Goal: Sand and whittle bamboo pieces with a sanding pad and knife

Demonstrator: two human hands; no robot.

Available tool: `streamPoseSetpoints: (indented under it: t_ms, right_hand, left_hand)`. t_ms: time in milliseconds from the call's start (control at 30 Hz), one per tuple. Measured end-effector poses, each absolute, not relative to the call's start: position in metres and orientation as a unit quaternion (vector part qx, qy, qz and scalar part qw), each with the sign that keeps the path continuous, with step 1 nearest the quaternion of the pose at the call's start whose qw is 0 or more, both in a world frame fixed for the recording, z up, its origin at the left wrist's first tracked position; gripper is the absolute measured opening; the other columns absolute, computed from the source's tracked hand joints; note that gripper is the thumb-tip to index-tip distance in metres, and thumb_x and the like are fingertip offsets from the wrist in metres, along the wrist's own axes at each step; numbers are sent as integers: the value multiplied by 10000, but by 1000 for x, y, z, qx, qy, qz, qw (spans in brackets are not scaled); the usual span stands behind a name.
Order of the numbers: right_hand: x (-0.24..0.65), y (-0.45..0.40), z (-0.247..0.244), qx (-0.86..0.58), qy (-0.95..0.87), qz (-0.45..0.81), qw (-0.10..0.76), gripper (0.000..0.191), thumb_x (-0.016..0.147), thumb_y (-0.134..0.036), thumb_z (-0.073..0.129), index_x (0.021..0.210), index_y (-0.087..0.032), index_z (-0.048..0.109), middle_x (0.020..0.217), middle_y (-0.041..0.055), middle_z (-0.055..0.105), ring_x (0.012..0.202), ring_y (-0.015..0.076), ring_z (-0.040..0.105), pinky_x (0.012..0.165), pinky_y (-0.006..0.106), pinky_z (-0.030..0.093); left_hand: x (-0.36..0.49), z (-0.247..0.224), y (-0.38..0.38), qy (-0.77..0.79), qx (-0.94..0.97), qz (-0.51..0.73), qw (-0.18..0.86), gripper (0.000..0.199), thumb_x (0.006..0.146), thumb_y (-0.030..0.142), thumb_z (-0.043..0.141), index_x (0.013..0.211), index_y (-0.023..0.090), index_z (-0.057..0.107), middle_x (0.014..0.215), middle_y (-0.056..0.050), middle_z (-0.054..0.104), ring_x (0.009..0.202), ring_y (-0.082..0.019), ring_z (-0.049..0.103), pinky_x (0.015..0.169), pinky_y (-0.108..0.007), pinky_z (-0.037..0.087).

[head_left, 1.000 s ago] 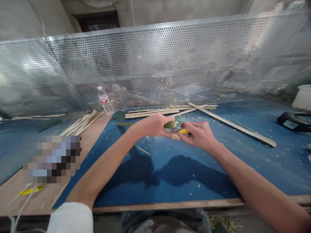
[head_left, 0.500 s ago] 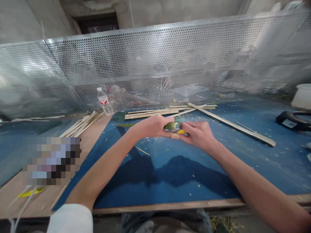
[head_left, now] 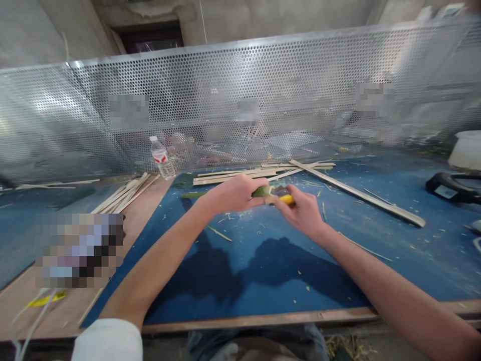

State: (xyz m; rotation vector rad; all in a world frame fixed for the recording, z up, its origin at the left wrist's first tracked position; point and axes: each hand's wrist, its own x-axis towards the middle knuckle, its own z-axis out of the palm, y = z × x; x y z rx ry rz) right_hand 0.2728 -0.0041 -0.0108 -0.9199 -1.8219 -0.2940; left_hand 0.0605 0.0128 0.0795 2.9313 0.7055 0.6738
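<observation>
My left hand (head_left: 238, 194) is closed around a green bamboo strip (head_left: 262, 191), whose cut end shows pale past my fingers. Its other end comes out behind my left wrist, just above the mat. My right hand (head_left: 302, 208) grips a yellow-handled knife (head_left: 286, 199) against that cut end, thumb close to the bamboo. The blade is mostly hidden. Both hands meet over the blue mat (head_left: 270, 301). Behind them lie several pale split bamboo strips (head_left: 233, 176).
A long bamboo strip (head_left: 361, 194) slants across the mat at right, near a black-handled object (head_left: 447, 188). A water bottle (head_left: 162, 158) stands at back left, beside more strips (head_left: 122, 194). A perforated metal screen (head_left: 210, 90) runs behind; a white bucket (head_left: 466, 150) is far right.
My right hand has shifted slightly, and the knife has turned at the bamboo's end. Thin green slivers now show on the mat to the right of my right hand.
</observation>
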Motion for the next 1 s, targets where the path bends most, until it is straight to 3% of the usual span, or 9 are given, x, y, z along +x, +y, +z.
streamPoseSetpoints:
  t_ms: [167, 300, 600, 1000]
  right_hand:
    - [279, -4, -6, -346, -774, -173, 501, 395, 964, -507, 520, 701, -215, 551, 515, -31, 523, 463, 105, 453, 502, 247, 314]
    - [283, -2, -5, -321, -807, -218, 445, 447, 973, -534, 507, 668, -210, 551, 553, -16, 550, 494, 102, 465, 533, 246, 305]
    - [284, -4, 3, -289, -816, -260, 429, 490, 985, -548, 515, 631, -210, 501, 541, -29, 506, 484, 99, 425, 537, 274, 275]
    - [285, -2, 1, -285, -814, -249, 441, 463, 1017, -534, 454, 699, -213, 555, 586, -16, 537, 534, 113, 466, 558, 271, 303]
  left_hand:
    - [60, 79, 15, 228, 948, 216, 52, 469, 881, 633, 591, 740, 211, 443, 573, 77, 363, 554, -101, 282, 539, -251, 255]
    - [63, 75, 15, 208, 955, 197, 72, 434, 862, 573, 656, 762, 213, 436, 582, 83, 353, 556, -99, 282, 552, -254, 255]
    - [65, 76, 12, 219, 958, 166, 87, 420, 880, 536, 645, 753, 217, 402, 593, 76, 388, 552, -98, 321, 561, -254, 263]
    - [67, 77, 9, 191, 961, 185, 80, 431, 918, 520, 587, 712, 221, 355, 559, 87, 295, 540, -98, 245, 530, -249, 245]
